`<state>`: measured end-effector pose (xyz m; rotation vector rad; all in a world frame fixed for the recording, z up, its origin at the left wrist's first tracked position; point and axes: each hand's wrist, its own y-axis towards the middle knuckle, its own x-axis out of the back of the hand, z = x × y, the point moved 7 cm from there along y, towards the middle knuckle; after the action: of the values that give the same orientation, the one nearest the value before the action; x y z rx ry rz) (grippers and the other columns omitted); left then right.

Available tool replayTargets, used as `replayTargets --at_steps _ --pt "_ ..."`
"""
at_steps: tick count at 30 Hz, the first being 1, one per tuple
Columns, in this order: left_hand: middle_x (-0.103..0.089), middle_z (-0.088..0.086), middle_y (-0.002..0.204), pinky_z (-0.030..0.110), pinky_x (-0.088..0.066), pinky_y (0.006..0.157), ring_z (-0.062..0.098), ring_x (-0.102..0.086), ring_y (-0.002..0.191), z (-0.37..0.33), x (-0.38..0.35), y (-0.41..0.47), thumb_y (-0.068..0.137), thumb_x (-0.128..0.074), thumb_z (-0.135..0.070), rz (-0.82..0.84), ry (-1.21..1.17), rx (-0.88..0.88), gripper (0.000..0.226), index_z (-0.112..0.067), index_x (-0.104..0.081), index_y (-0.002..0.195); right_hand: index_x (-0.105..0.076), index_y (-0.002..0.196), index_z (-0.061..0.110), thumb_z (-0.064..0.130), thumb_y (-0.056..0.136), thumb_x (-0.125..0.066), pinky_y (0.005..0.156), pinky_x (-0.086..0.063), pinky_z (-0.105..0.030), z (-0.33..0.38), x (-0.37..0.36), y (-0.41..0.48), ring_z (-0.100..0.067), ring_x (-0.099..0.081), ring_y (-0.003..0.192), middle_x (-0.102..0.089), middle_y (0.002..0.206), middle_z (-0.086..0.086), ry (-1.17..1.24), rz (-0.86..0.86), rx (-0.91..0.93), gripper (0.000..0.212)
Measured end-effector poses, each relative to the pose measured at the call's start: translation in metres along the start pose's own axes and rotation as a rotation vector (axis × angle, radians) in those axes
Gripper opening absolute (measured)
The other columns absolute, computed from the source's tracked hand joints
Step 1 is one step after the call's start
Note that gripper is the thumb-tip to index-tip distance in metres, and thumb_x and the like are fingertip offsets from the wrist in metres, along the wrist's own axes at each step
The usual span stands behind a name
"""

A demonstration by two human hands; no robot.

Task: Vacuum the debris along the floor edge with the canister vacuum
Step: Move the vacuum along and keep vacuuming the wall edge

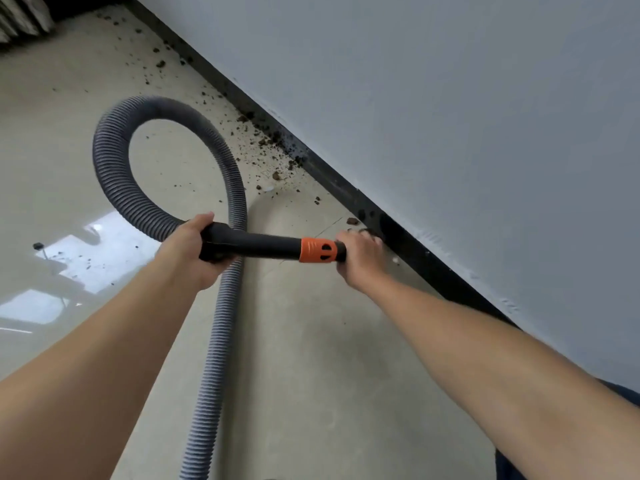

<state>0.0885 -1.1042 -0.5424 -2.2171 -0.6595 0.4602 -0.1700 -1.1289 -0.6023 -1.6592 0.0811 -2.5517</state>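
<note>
A black vacuum nozzle [256, 243] with an orange collar [318, 250] lies across the middle of the head view, pointing right toward the black baseboard [349, 194]. My left hand [188, 251] grips its rear end, where the grey ribbed hose [114, 168] joins. My right hand [362, 259] is closed around the front tip past the collar, hiding the opening, close to the baseboard. Brown dirt crumbs [266, 142] lie scattered along the floor edge, from beside my right hand up toward the far left. The canister is out of view.
The hose loops up and left, then runs down to the bottom edge [211, 393]. The grey wall [450, 116] fills the right side. The glossy beige floor [69, 150] stretches left. A ribbed grey object [20, 15] sits at the top left corner.
</note>
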Motion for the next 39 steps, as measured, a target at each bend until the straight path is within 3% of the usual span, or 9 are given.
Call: replayTargets --at_steps 4,7,13,18,22,27,30,36,39 --pt "-0.065 0.007 0.102 0.042 -0.054 0.067 0.023 -0.064 0.088 -0.002 0.006 0.009 0.087 -0.07 -0.024 -0.042 -0.02 0.006 0.023 -0.011 -0.056 0.1 -0.052 0.085 0.025 0.008 0.079 -0.054 0.083 -0.039 -0.037 0.008 0.001 0.021 -0.026 -0.052 0.093 -0.052 0.084 0.003 0.002 0.094 0.025 0.018" --pt "-0.062 0.008 0.097 0.042 -0.051 0.071 0.024 -0.062 0.082 0.014 -0.01 0.007 0.087 -0.07 -0.024 -0.037 0.02 0.088 0.021 -0.011 -0.053 0.091 -0.047 0.083 0.026 0.012 0.079 -0.058 0.084 -0.039 -0.037 -0.016 0.004 -0.011 -0.024 -0.052 0.091 -0.05 0.084 0.005 -0.067 0.04 -0.034 0.019" --pt "-0.062 0.007 0.094 0.041 -0.054 0.079 0.02 -0.063 0.082 0.002 -0.033 0.012 0.088 -0.069 -0.023 -0.005 0.034 0.027 0.023 -0.01 -0.053 0.097 -0.045 0.082 0.023 0.008 0.079 -0.059 0.081 -0.037 -0.037 -0.022 0.005 -0.004 -0.027 -0.051 0.091 -0.053 0.084 0.001 -0.019 -0.01 -0.044 0.021" --pt "-0.064 0.007 0.1 0.043 -0.055 0.06 0.022 -0.064 0.086 -0.018 0.008 0.025 0.083 -0.075 -0.023 -0.09 -0.079 -0.002 0.035 -0.012 -0.055 0.111 -0.056 0.086 0.021 0.004 0.078 -0.056 0.085 -0.038 -0.037 0.02 -0.01 0.063 -0.03 -0.052 0.095 -0.059 0.091 -0.005 0.0 0.007 0.088 0.019" --pt "-0.062 0.009 0.105 0.043 -0.055 0.064 0.026 -0.062 0.09 -0.009 0.029 0.027 0.083 -0.075 -0.023 -0.14 -0.152 0.031 0.037 -0.014 -0.058 0.114 -0.049 0.084 0.026 0.007 0.078 -0.057 0.09 -0.037 -0.038 0.039 -0.014 0.079 -0.028 -0.051 0.098 -0.052 0.09 -0.001 -0.048 0.063 0.13 0.022" --pt "-0.062 0.009 0.115 0.042 -0.053 0.075 0.023 -0.063 0.097 -0.004 0.007 0.022 0.087 -0.07 -0.021 -0.024 -0.012 0.041 0.03 -0.01 -0.054 0.11 -0.053 0.092 0.023 0.015 0.079 -0.061 0.087 -0.036 -0.037 0.002 -0.012 0.008 -0.026 -0.05 0.099 -0.06 0.098 -0.001 -0.083 -0.02 -0.006 0.018" --pt "-0.06 0.01 0.107 0.041 -0.051 0.081 0.024 -0.062 0.096 0.013 -0.023 0.01 0.091 -0.066 -0.021 0.081 0.077 0.076 0.024 -0.008 -0.053 0.106 -0.053 0.091 0.022 0.018 0.078 -0.063 0.085 -0.035 -0.036 -0.032 -0.003 -0.027 -0.026 -0.05 0.099 -0.06 0.096 -0.001 -0.113 -0.045 -0.111 0.017" --pt "-0.064 0.011 0.106 0.041 -0.053 0.064 0.024 -0.065 0.09 0.003 -0.023 0.006 0.087 -0.071 -0.023 0.055 0.096 0.023 0.035 -0.008 -0.054 0.113 -0.047 0.083 0.021 0.01 0.079 -0.058 0.079 -0.035 -0.036 -0.025 0.004 -0.01 -0.03 -0.05 0.095 -0.06 0.093 -0.005 -0.033 -0.017 -0.082 0.017" --pt "-0.064 0.009 0.111 0.041 -0.053 0.063 0.023 -0.064 0.095 -0.001 0.005 0.012 0.085 -0.072 -0.025 -0.018 0.082 0.023 0.035 -0.011 -0.054 0.111 -0.054 0.09 0.02 0.012 0.08 -0.058 0.078 -0.036 -0.035 -0.002 -0.002 0.001 -0.029 -0.052 0.095 -0.061 0.095 -0.005 -0.017 0.049 -0.019 0.013"
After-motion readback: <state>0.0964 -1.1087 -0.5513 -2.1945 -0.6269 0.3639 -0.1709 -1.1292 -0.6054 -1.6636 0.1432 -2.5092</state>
